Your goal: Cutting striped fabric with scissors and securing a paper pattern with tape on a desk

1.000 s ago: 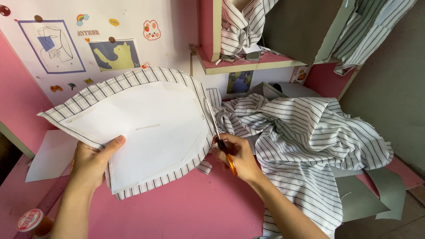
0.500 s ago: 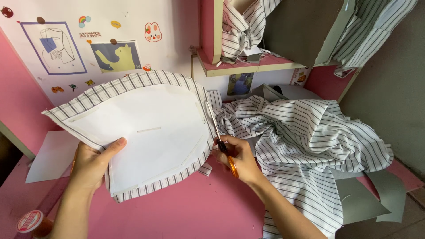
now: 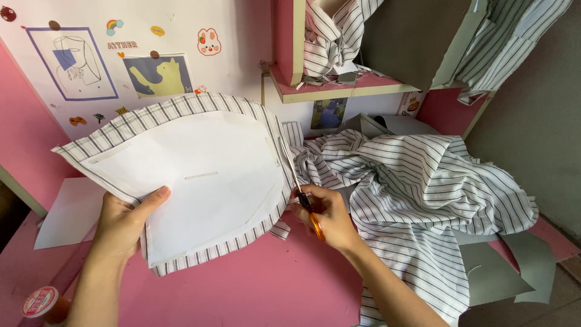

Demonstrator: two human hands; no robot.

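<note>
Both hands busy: my left hand grips paper pattern on striped fabric; right hand closed on scissors, cutting along edge.

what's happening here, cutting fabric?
Yes. A person is cutting striped fabric around a white paper pattern laid on it. The left hand holds the pattern and cloth up by the lower edge, thumb on the paper. The right hand works orange-handled scissors, blades pointing up along the pattern's right edge. The rest of the striped cloth lies bunched to the right on the pink table. A thread spool sits at the lower left.
</note>
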